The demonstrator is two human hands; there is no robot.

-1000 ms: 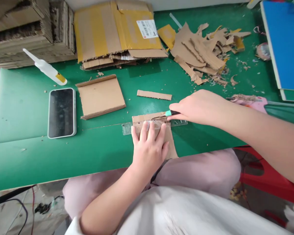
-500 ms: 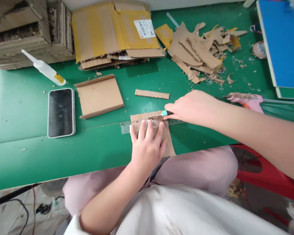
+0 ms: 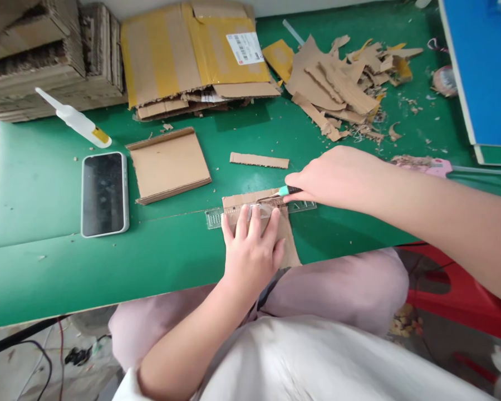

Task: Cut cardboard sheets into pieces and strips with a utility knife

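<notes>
My left hand (image 3: 251,240) lies spread over a clear plastic ruler (image 3: 214,219), its fingertips pressing the ruler onto a piece of cardboard (image 3: 291,250). This cardboard reaches to the table's front edge. My right hand (image 3: 323,177) is closed around a utility knife (image 3: 283,191) with a turquoise part near the blade. The blade rests at the ruler's upper edge, on the cardboard. A narrow cardboard strip (image 3: 259,160) lies just beyond. To the left sits a cardboard panel (image 3: 171,164) with raised strips along its far and near edges.
A phone (image 3: 104,194) and a white glue bottle (image 3: 77,121) lie left on the green table (image 3: 158,262). Behind are cardboard stacks (image 3: 100,55), a taped flattened box (image 3: 162,55) and cardboard scraps (image 3: 342,83). A pink glue gun (image 3: 440,167) and blue board (image 3: 480,72) are at right.
My right hand has shifted slightly to the right with the knife, along the ruler's edge. My left hand, the ruler and the cardboard stay in place.
</notes>
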